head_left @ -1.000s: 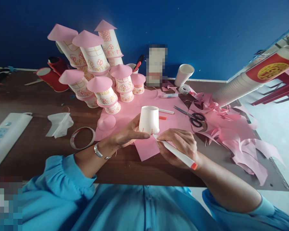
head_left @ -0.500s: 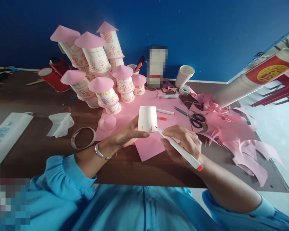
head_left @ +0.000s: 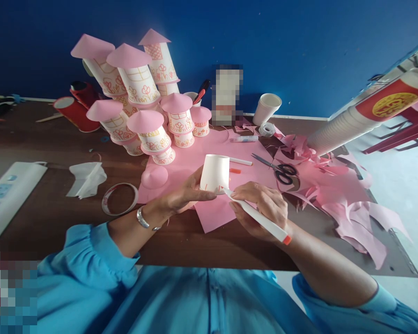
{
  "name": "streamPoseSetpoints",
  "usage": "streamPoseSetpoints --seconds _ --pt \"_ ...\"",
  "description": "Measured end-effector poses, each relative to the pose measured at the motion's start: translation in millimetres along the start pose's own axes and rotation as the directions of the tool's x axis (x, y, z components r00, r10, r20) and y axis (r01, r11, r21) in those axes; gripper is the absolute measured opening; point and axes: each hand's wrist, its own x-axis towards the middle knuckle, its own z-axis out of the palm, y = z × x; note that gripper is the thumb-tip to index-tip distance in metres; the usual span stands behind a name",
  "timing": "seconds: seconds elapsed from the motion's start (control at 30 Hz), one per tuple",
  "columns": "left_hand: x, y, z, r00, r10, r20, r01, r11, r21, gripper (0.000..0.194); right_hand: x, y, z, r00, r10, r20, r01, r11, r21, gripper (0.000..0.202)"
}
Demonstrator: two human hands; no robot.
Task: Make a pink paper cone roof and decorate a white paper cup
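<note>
A white paper cup (head_left: 215,171) is gripped by my left hand (head_left: 191,192), thumb across its lower part and the other fingers mostly hidden behind it. Short orange strokes mark the cup near its lower edge. My right hand (head_left: 261,206) pinches a white marker (head_left: 261,217) with an orange end, its tip touching the cup at the lower right. Beneath them lies pink paper (head_left: 216,215). An orange cap (head_left: 235,171) and another white marker (head_left: 241,161) rest on the paper just beyond the cup.
Decorated cup towers (head_left: 142,83) with pink cone roofs stand at the back left. Black scissors (head_left: 282,174), pink scraps (head_left: 351,208) and a long cup stack (head_left: 348,123) are on the right. A tape roll (head_left: 106,199), white cloth (head_left: 87,178) and upright cup (head_left: 266,109) also lie around.
The cup has turned and tilted slightly in my left hand. My right hand has shifted a little left with the marker, whose tip is now farther in on the cup's side.
</note>
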Motion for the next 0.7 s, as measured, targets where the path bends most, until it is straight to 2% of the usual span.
streamPoseSetpoints --seconds 0.27,0.7 --pt "0.5 -0.1 1.5 0.999 -0.002 0.035 0.003 0.999 -0.043 0.064 -1.3 0.6 1.5 1.000 0.004 0.017 -0.004 1.000 0.010 0.020" --pt "0.3 4.7 5.0 0.999 -0.042 -0.019 0.041 0.999 -0.024 0.073 -1.7 0.5 2.5 1.000 0.011 0.022 -0.012 1.000 0.027 0.020"
